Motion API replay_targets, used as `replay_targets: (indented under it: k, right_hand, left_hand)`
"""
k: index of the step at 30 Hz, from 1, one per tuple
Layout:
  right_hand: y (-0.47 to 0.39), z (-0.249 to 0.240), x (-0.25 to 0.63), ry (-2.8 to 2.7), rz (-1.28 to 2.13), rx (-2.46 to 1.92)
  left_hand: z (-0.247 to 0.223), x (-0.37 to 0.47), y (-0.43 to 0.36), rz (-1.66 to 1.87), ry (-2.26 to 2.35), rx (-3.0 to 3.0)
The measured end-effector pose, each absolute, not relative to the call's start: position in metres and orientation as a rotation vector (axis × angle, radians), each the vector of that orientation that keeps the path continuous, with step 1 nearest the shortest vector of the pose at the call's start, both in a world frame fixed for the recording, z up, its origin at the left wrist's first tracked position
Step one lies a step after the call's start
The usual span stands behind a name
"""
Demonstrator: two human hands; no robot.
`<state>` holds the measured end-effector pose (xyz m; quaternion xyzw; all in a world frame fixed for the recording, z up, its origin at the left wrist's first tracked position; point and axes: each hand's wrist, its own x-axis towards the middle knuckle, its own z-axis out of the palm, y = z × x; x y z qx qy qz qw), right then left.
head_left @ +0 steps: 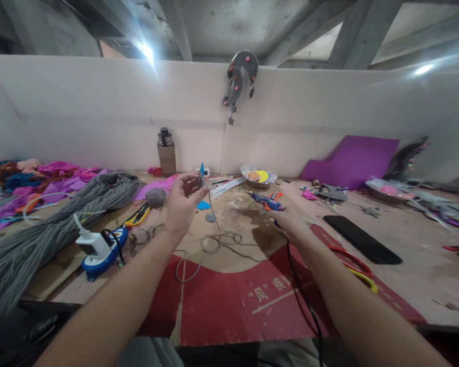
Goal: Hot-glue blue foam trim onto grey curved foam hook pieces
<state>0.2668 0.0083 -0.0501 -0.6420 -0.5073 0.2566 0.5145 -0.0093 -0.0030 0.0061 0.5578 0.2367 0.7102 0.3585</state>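
My left hand (181, 204) is raised over the table, thumb and fingers pinched on a small blue and grey felt piece (202, 171). A grey yarn strand (213, 210) hangs from beside it and runs down into loose loops on the cardboard (229, 260). In my right hand (287, 220) is a blue hot glue gun (264, 200), its nozzle pointing left and away from me. The black cord (299, 285) drops from it past the table's front edge. Below the felt piece lie a blue scrap (203, 205) and a grey scrap (210, 217).
Left: a grey yarn hank (95, 196), power strip (105, 252), yellow cutter (138, 215) and yarn ball (155, 197). A bottle (167, 155) stands by the wall. Right: a black phone (361, 238) and red-and-yellow-handled scissors (354, 261). Behind sits a bowl (258, 183); a moon ornament (241, 76) hangs above.
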Motion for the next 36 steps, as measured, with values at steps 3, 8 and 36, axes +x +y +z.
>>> replay_targets:
  k: [3, 8, 36]
  right_hand:
    - [0.001, -0.034, 0.251, -1.131, 0.737, -1.431]
    - [-0.017, -0.016, 0.223, -1.053, 0.889, -1.115]
    - [-0.066, -0.008, 0.207, -1.734, 0.43, -0.942]
  left_hand:
    - [0.006, -0.007, -0.004, 1.788, 0.547, 1.361]
    - [0.001, -0.003, -0.003, 1.614, 0.489, 1.222]
    - [-0.007, 0.001, -0.001, 1.757, 0.733, 1.519]
